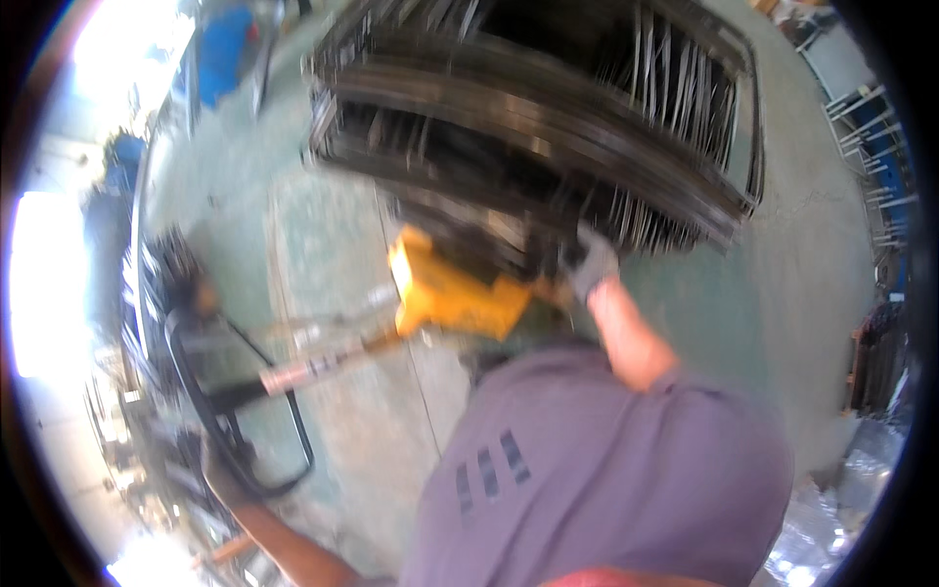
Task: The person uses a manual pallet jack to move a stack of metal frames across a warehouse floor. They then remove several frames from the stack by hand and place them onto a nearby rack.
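Observation:
A yellow pallet jack (455, 293) stands in front of me, its shaft slanting left to a black loop handle (303, 430). My left hand (225, 472), in a dark glove, is closed round the near left side of that loop. Above the yellow body rises a large stack of dark metal frames (548, 117), with thin bars packed side by side. At the near edge of this stack is my right hand (593, 264) in a grey glove, seemingly touching it. Blur smears its fingers, so their grip is unclear.
Green-grey floor (342, 489) surrounds the jack. A blue object (223, 54) stands far left. Racks with pale metal bars (871, 157) line the right side, with dark stacked parts (877, 357) and clear plastic wrapping (807, 533) nearer. Blurred metal items crowd the left edge.

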A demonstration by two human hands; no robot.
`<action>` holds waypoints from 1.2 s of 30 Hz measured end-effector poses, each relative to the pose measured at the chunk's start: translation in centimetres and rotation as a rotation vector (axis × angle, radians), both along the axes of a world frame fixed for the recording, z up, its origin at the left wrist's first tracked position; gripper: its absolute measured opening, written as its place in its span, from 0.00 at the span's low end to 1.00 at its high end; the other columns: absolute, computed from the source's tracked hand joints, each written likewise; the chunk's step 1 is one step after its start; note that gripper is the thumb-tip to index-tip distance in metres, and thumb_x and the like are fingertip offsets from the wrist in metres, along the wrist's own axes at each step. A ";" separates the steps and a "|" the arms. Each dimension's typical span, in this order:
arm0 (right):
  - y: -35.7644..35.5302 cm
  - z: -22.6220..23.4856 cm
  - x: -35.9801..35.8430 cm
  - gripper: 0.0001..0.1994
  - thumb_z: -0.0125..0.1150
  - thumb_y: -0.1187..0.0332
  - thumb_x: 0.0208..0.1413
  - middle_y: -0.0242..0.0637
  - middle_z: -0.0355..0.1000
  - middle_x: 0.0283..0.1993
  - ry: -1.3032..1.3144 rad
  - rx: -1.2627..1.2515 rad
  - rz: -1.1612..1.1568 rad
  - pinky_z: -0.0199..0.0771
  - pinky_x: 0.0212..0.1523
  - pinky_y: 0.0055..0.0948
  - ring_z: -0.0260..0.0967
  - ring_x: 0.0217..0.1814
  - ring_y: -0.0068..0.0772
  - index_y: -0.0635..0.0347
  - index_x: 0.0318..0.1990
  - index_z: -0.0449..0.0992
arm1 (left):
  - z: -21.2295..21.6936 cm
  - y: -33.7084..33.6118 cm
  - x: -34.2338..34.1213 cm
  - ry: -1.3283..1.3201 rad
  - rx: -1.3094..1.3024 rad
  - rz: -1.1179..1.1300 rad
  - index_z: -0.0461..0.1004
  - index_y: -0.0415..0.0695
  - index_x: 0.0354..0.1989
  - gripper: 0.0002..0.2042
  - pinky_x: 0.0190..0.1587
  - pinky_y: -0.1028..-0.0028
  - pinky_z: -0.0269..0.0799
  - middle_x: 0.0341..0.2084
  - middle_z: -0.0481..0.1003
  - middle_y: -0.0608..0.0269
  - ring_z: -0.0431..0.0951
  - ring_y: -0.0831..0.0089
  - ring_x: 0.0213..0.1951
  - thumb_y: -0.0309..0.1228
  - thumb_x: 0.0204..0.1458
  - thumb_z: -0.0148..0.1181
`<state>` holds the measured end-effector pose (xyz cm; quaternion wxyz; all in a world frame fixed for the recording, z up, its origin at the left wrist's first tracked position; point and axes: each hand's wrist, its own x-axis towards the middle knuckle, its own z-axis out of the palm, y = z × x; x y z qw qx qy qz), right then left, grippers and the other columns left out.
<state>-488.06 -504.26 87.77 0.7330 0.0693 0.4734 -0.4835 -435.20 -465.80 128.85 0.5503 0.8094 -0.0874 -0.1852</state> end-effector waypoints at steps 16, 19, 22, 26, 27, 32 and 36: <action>2.0 -6.8 4.1 0.07 0.73 0.59 0.67 0.35 0.82 0.35 0.063 0.011 -0.014 0.86 0.44 0.48 0.81 0.38 0.40 0.48 0.42 0.83 | -2.0 0.0 11.4 0.025 0.056 -0.395 0.78 0.33 0.63 0.25 0.30 0.70 0.81 0.47 0.86 0.46 0.85 0.66 0.30 0.47 0.79 0.55; 1.9 -4.0 4.4 0.07 0.73 0.59 0.67 0.33 0.82 0.33 0.131 -0.019 -0.011 0.87 0.42 0.47 0.81 0.36 0.38 0.48 0.40 0.83 | -0.1 -1.6 8.3 -0.054 0.088 -0.433 0.79 0.34 0.60 0.23 0.34 0.70 0.83 0.48 0.86 0.49 0.86 0.67 0.32 0.46 0.78 0.56; 1.4 -2.8 4.0 0.08 0.74 0.58 0.67 0.33 0.83 0.33 0.099 -0.036 -0.030 0.87 0.39 0.43 0.81 0.35 0.36 0.48 0.40 0.84 | 0.8 -2.4 7.2 -0.221 0.228 -0.320 0.81 0.36 0.56 0.20 0.36 0.70 0.83 0.47 0.87 0.52 0.86 0.69 0.33 0.45 0.77 0.59; 0.1 -2.1 2.4 0.10 0.76 0.56 0.67 0.33 0.83 0.33 0.090 -0.007 -0.017 0.87 0.37 0.42 0.81 0.31 0.36 0.47 0.40 0.83 | 1.1 -4.0 5.9 -0.438 0.324 -0.212 0.82 0.38 0.50 0.16 0.37 0.71 0.79 0.37 0.82 0.64 0.82 0.75 0.35 0.42 0.75 0.65; -0.3 -2.0 1.9 0.12 0.77 0.54 0.66 0.33 0.83 0.33 0.069 0.021 -0.002 0.87 0.36 0.42 0.81 0.31 0.36 0.47 0.40 0.82 | 1.1 -4.5 4.9 -0.493 0.366 -0.179 0.82 0.38 0.49 0.15 0.36 0.72 0.77 0.34 0.80 0.67 0.79 0.78 0.34 0.41 0.74 0.66; -0.9 4.6 1.0 0.20 0.78 0.43 0.65 0.32 0.81 0.32 0.031 0.100 0.097 0.87 0.35 0.40 0.81 0.31 0.38 0.49 0.41 0.82 | 0.2 -11.2 -1.7 -0.721 0.454 0.218 0.82 0.37 0.50 0.13 0.36 0.70 0.78 0.34 0.80 0.65 0.78 0.76 0.34 0.37 0.74 0.65; -0.7 5.3 -0.5 0.21 0.77 0.43 0.65 0.33 0.81 0.33 -0.002 0.091 0.158 0.87 0.34 0.40 0.80 0.30 0.38 0.51 0.41 0.82 | -3.3 -15.9 -3.4 -1.273 0.354 0.070 0.83 0.35 0.50 0.09 0.44 0.66 0.83 0.43 0.83 0.55 0.84 0.65 0.43 0.28 0.68 0.71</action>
